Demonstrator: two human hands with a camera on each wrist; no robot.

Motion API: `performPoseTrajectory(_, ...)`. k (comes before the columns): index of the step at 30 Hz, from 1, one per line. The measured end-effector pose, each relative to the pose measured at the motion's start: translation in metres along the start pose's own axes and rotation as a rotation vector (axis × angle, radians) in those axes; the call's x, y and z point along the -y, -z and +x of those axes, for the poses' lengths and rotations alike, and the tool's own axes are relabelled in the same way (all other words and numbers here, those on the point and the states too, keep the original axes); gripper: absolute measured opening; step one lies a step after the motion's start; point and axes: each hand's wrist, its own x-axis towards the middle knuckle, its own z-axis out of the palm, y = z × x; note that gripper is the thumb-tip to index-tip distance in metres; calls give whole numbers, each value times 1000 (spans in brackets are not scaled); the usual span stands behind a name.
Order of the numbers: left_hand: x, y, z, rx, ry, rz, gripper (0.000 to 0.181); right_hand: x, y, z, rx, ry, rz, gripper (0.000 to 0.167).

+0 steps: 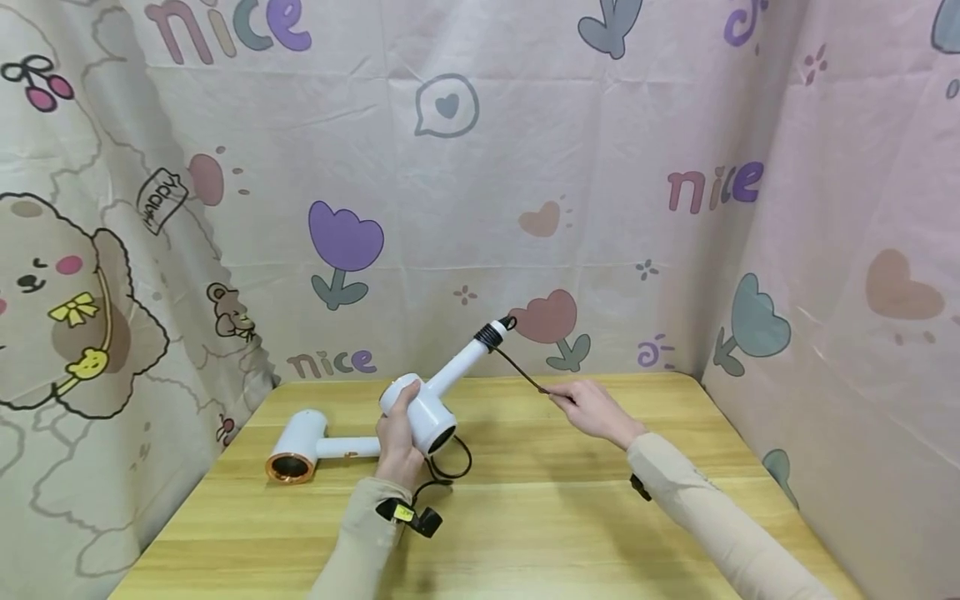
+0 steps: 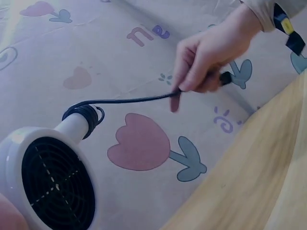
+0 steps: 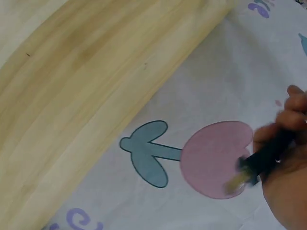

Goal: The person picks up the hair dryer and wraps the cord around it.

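Note:
In the head view my left hand (image 1: 400, 437) grips a white hair dryer (image 1: 459, 365) by its barrel, above the table, with the handle tilted up to the right. Several turns of its black cord (image 1: 489, 337) circle the handle near the end. My right hand (image 1: 594, 410) pinches the cord's free length, which runs taut from the coils. In the left wrist view the dryer's black round grille (image 2: 57, 184) faces the camera, and a dark plug (image 2: 226, 78) pokes out of the right hand. The right wrist view shows that plug blurred within the curled fingers (image 3: 295, 117).
A second white hair dryer (image 1: 303, 429) with a copper-coloured rim lies at the left of the wooden table (image 1: 540, 517). A loop of black cord (image 1: 470, 460) lies near the left wrist. A printed curtain (image 1: 480, 183) hangs behind the table and along both sides.

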Motion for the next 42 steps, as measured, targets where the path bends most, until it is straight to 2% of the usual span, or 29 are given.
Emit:
performPoseTrajectory(2,0,0,1,5,1,-19,66,-7,1,-2,60,-7,62,31)
performPoseTrajectory(5,0,0,2,6,-2,-37,64,-18,5,-4,200,-40,250,32)
performPoseTrajectory(8,1,1,1,-4,0,-53,63,-27,10,-5,341,-111,455,31)
performPoseTrajectory(11,1,0,-1,27,30,-91,59,-33,14,-3,439,-198,582,30)
performPoseTrajectory(14,0,-3,-3,146,103,-158,56,-36,15,1,494,-259,631,29)
performPoseTrajectory(17,-1,-5,-6,283,197,-207,54,-37,13,6,509,-306,616,26)
performPoseTrajectory(21,1,-3,-9,413,298,-189,54,-41,12,10,422,-340,507,24)
performPoseTrajectory(27,7,5,-12,569,365,-90,55,-52,18,11,177,-375,401,28)
performPoseTrajectory(29,8,6,-12,627,391,-56,56,-54,22,11,118,-370,396,28)
performPoseTrajectory(33,12,9,-8,730,427,55,57,-56,29,11,16,-303,354,26)
performPoseTrajectory(35,13,11,-5,737,417,118,56,-55,33,13,-41,-269,312,25)
performPoseTrajectory(38,15,15,-2,722,362,213,57,-52,40,15,-122,-230,218,25)
performPoseTrajectory(42,18,17,-1,704,282,318,58,-45,45,17,-163,-221,130,24)
